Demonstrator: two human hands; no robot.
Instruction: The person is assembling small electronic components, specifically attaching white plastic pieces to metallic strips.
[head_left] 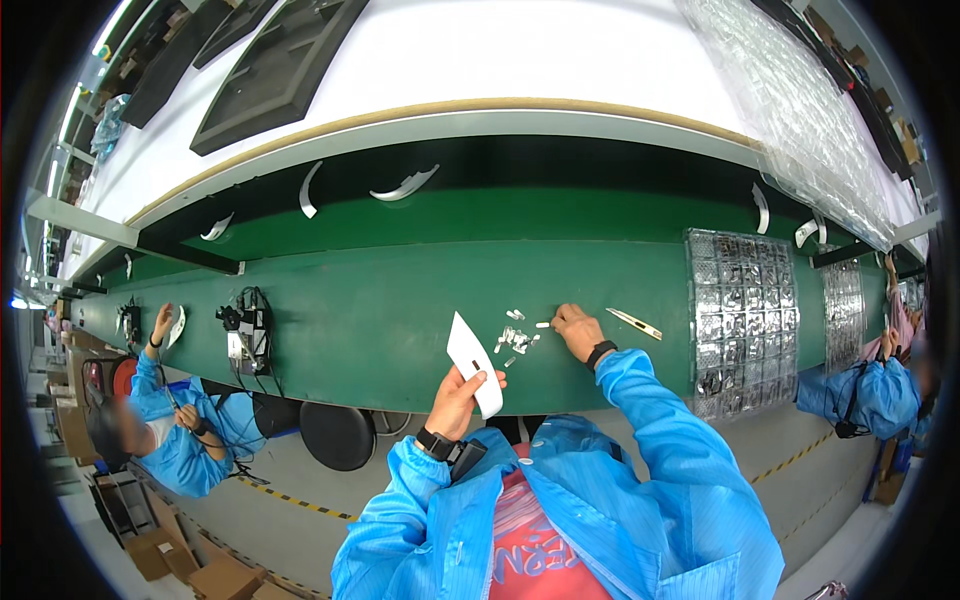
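Head view: the grip of the left hand [457, 402] pinches a white plastic-looking shell [468, 350] near its lower end, over the green tabletop's [370, 300] near edge. The shell is probably light, stiff and slick, best held by its long edges. The right hand [578, 333] is beside small white pieces [521, 338]; whether its grip pinches one, I cannot tell.

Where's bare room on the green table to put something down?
The table is bare between the black device and the white panel in the left hand, and beyond the small white parts. Crowded: among those parts beside the right hand, under the big clear tray.
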